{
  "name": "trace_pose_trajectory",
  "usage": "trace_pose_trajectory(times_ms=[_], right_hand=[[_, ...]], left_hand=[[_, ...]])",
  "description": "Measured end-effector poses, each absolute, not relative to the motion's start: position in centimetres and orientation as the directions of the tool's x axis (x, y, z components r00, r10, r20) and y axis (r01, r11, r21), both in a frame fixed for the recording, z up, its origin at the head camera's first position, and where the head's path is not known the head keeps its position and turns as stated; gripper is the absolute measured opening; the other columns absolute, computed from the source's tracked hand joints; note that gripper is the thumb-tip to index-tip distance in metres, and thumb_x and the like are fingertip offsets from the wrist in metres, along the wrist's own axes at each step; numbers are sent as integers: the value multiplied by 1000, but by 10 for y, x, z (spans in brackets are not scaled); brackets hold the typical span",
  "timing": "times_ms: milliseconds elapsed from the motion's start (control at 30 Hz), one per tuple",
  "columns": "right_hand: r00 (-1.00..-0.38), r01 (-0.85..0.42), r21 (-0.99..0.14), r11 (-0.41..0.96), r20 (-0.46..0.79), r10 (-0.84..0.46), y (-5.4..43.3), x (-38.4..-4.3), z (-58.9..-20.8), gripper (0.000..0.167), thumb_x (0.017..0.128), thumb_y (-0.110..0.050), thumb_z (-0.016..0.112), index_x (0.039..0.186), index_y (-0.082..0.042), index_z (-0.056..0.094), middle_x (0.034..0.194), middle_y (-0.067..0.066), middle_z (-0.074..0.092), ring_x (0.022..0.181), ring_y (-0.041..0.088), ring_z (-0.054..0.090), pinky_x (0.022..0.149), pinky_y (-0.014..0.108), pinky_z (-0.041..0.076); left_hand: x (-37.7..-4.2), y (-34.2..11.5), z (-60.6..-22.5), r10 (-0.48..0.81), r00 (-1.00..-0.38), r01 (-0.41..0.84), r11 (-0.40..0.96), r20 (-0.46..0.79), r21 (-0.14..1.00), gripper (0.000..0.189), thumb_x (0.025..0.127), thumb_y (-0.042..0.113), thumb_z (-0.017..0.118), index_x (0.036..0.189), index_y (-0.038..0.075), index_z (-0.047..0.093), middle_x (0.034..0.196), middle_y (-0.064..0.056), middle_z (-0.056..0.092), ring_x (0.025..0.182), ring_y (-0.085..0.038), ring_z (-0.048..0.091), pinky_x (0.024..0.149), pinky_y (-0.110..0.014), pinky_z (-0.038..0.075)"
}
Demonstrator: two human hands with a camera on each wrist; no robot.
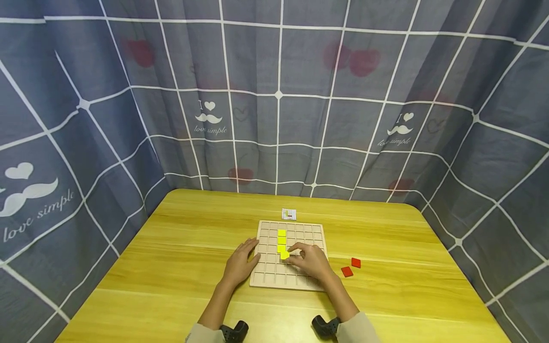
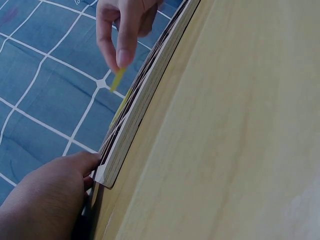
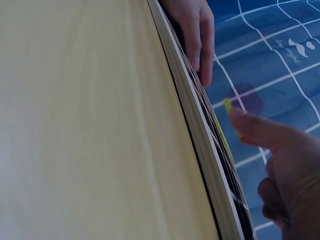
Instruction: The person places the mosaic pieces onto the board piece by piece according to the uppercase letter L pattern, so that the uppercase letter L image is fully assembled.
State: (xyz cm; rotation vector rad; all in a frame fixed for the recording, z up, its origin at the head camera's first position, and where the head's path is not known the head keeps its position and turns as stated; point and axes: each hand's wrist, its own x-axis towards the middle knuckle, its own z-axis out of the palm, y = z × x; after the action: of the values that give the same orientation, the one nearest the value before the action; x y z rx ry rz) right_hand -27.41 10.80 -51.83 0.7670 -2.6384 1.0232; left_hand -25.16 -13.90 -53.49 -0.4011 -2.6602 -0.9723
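Note:
A light wooden grid board lies on the table, with a column of yellow square tiles in its cells. My right hand is over the middle of the board. Its thumb and fingers pinch another yellow tile just below that column. Both wrist views show this held tile on edge and raised above the board. At the board's left side, my left hand rests with fingers and thumb against the edge. The left wrist view has its thumb at the board's corner.
Two red square tiles lie on the table to the right of the board. A small white card with a printed grid sits behind it. The wooden table ends at a grey checked curtain on the far side.

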Motion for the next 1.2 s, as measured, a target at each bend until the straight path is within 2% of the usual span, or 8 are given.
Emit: trace_pose_trajectory(times_ms=[267,467,767,1000,1200], right_hand=[[-838,-542,-490,683,368,-402,98,-273,-528,27,76,-43,73,92,-22,70,46,-16,36,40,-1,22,35,17,24],[-833,-548,-479,685,382,-400,97,-273,-527,27,76,-43,73,94,-24,69,43,-17,32,39,-2,18,34,16,21],[-874,-486,-617,619,340,-346,119,-268,-523,27,76,-38,74,99,-24,69,44,-15,22,42,1,14,37,16,16],[-915,-404,-708,580,322,-244,168,-266,-522,26,78,-33,73,100,-18,70,43,-10,24,40,1,13,37,16,15],[-931,-352,-723,594,337,-142,215,-263,-521,31,79,-33,73,104,-15,68,43,-9,25,37,1,16,33,18,21]], left_hand=[[-252,-138,-535,164,-931,336,737,327,587,45,90,25,60,130,5,52,137,-10,46,129,-28,37,109,-43,28],[-252,-138,-534,168,-925,348,733,340,584,44,90,24,59,130,4,52,137,-11,47,129,-30,38,109,-44,28],[-253,-138,-535,167,-922,352,734,348,581,44,90,24,59,129,4,52,136,-10,47,129,-29,38,110,-42,27],[-252,-138,-535,158,-927,340,738,341,583,44,90,24,60,129,5,53,136,-8,47,129,-28,37,110,-41,27],[-251,-138,-539,152,-909,363,746,388,558,43,89,22,60,127,2,55,133,-13,50,126,-31,41,106,-46,32]])
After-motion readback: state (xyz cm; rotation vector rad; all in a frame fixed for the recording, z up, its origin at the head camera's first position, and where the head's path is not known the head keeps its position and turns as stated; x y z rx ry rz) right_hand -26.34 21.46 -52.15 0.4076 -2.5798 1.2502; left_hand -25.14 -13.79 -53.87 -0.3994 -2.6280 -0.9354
